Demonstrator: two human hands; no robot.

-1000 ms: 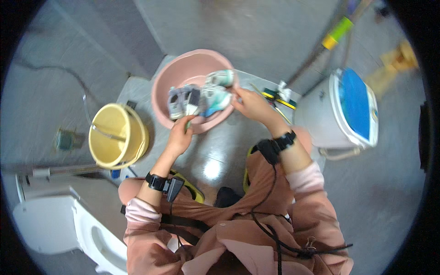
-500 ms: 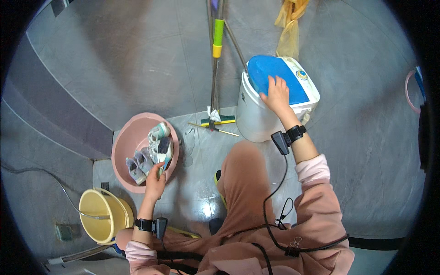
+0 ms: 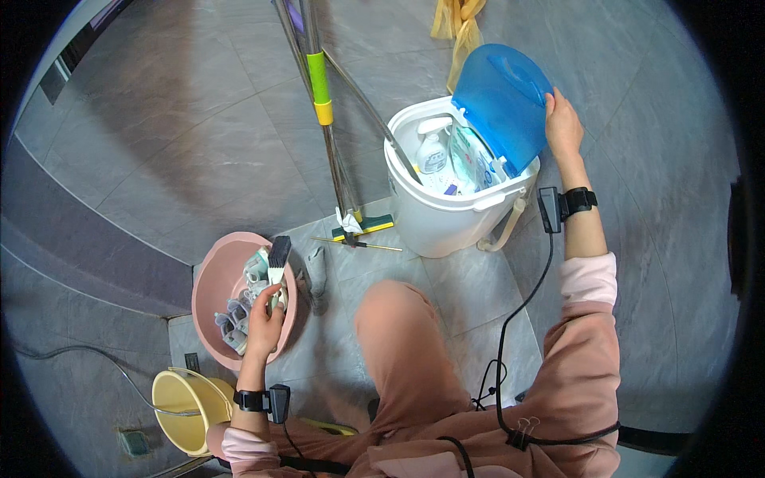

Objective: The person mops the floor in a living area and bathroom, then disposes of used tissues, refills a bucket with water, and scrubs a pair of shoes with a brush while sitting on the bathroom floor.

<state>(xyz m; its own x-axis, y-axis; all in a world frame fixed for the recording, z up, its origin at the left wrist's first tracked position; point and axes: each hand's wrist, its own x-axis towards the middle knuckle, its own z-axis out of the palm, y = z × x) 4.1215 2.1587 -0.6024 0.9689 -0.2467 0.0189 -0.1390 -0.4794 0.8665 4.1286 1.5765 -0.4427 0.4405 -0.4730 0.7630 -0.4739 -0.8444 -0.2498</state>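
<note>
My right hand [image 3: 564, 123] grips the edge of the blue lid [image 3: 500, 92], which stands raised on its hinge above the white tub of a small washing machine [image 3: 446, 227]. Inside the tub are a spray bottle [image 3: 433, 151] and a pale green and white package [image 3: 470, 159]. My left hand [image 3: 264, 323] is closed around the handle of a brush [image 3: 279, 259], its dark bristles pointing up and away from me. Below that hand sits a pink basin [image 3: 209, 291] with grey and white sneakers [image 3: 233, 323] in it.
A floor squeegee [image 3: 365, 226] and metal poles with a green and yellow grip [image 3: 319, 80] lean against the wall beside the tub. Grey socks [image 3: 317, 275] lie right of the basin. A yellow bucket [image 3: 179, 430] with a hose [image 3: 103, 358] stands at lower left.
My right hand has swung the blue lid up and to the right, uncovering the tub's contents. My left hand has kept the brush, now held higher over the basin's edge. The view has shifted.
</note>
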